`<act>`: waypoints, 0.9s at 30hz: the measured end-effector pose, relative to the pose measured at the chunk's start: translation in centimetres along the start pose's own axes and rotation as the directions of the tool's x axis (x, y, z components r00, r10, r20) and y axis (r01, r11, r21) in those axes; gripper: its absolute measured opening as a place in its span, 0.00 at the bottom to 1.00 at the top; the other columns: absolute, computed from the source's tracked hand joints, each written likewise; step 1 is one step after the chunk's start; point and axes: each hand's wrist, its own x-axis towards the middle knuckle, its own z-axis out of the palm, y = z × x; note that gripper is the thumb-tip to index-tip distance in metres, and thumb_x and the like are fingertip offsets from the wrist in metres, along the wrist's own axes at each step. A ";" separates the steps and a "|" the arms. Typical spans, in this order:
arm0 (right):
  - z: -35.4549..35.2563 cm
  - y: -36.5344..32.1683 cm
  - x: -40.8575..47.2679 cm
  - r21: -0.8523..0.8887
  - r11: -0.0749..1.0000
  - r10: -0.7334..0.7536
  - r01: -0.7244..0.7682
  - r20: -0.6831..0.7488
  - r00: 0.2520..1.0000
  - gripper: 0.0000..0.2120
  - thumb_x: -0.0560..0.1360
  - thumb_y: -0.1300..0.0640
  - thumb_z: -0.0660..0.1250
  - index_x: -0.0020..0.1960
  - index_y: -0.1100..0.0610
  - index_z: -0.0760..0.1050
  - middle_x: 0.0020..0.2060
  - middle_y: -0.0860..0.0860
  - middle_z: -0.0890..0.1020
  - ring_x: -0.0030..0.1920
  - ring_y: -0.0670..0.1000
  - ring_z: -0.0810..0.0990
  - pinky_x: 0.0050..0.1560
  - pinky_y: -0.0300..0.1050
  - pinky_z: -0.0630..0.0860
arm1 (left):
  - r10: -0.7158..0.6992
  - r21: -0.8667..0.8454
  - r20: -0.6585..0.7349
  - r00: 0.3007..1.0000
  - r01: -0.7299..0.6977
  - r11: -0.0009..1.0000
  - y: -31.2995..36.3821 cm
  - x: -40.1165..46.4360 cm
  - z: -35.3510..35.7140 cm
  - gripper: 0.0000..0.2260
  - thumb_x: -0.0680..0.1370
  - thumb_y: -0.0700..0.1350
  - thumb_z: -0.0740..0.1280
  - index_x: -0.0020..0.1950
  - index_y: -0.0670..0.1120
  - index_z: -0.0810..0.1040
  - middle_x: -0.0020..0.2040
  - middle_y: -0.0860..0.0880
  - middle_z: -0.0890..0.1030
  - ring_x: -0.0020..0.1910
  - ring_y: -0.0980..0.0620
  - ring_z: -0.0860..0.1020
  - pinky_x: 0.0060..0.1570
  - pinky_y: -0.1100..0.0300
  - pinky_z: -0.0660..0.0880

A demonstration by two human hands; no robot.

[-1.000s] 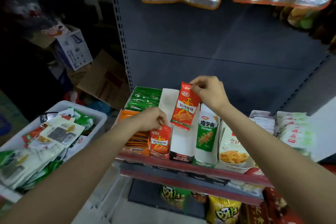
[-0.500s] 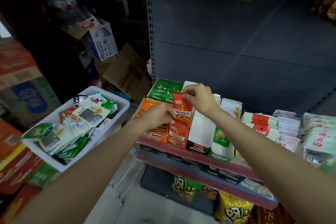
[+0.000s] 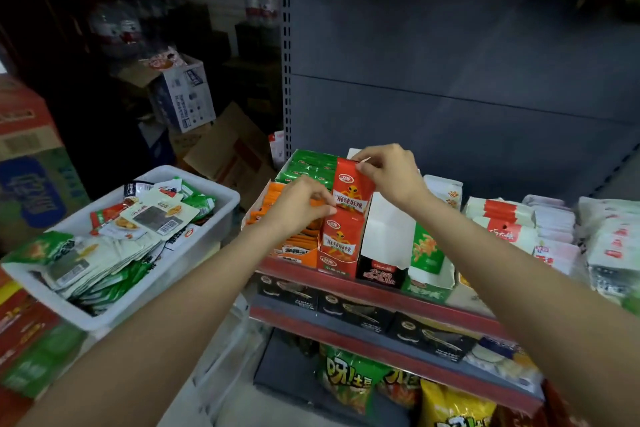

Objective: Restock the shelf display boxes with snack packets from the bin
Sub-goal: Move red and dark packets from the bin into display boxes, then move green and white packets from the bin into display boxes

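Observation:
My right hand (image 3: 391,172) pinches the top edge of a red snack packet (image 3: 351,192) that stands upright in the red display box (image 3: 334,265) on the shelf. A second red packet (image 3: 339,241) stands in front of it in the same box. My left hand (image 3: 299,204) is at the box's left side, fingertips curled against the packets' left edge. The white bin (image 3: 145,298) of mixed snack packets sits to the left, below shelf height.
Orange (image 3: 294,250) and green (image 3: 308,166) packet boxes stand left of the red box; a white-and-black box (image 3: 384,246), a green box (image 3: 429,284) and white packet stacks (image 3: 512,222) fill the shelf rightwards. Cardboard cartons (image 3: 183,97) pile up behind the bin. Chip bags (image 3: 349,378) sit on the lower shelf.
The right hand has lowered the red packet from above the shelf into the red box, behind the front packet. The left hand stayed at the box. The camera view shifted rightwards and closer.

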 end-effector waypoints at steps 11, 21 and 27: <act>4.5 1.4 -4.3 -0.163 0.984 -0.071 0.078 0.049 0.996 0.14 0.78 0.64 0.59 0.57 0.59 0.80 0.56 0.55 0.82 0.53 0.53 0.80 0.49 0.35 0.71 | 0.074 -0.210 -0.194 0.978 -0.115 0.971 -2.1 -2.7 3.8 0.08 0.75 0.41 0.70 0.51 0.46 0.73 0.44 0.50 0.77 0.39 0.59 0.77 0.33 0.74 0.73; 6.2 1.8 -8.2 -0.056 0.998 0.021 -0.011 0.183 0.983 0.15 0.76 0.58 0.66 0.61 0.59 0.74 0.49 0.54 0.80 0.51 0.55 0.78 0.49 0.42 0.71 | -0.015 -0.233 -0.103 0.995 -0.010 0.972 -2.3 -5.1 4.6 0.23 0.75 0.37 0.68 0.69 0.43 0.66 0.60 0.45 0.75 0.47 0.53 0.78 0.43 0.66 0.76; 6.3 0.7 -8.9 -0.110 0.994 0.025 -0.019 0.050 0.998 0.21 0.75 0.60 0.67 0.67 0.59 0.70 0.60 0.57 0.78 0.58 0.55 0.76 0.54 0.41 0.70 | -0.038 -0.213 -0.091 0.995 0.018 0.977 -1.4 -6.1 3.8 0.23 0.77 0.38 0.67 0.70 0.44 0.65 0.64 0.44 0.74 0.56 0.49 0.77 0.50 0.60 0.75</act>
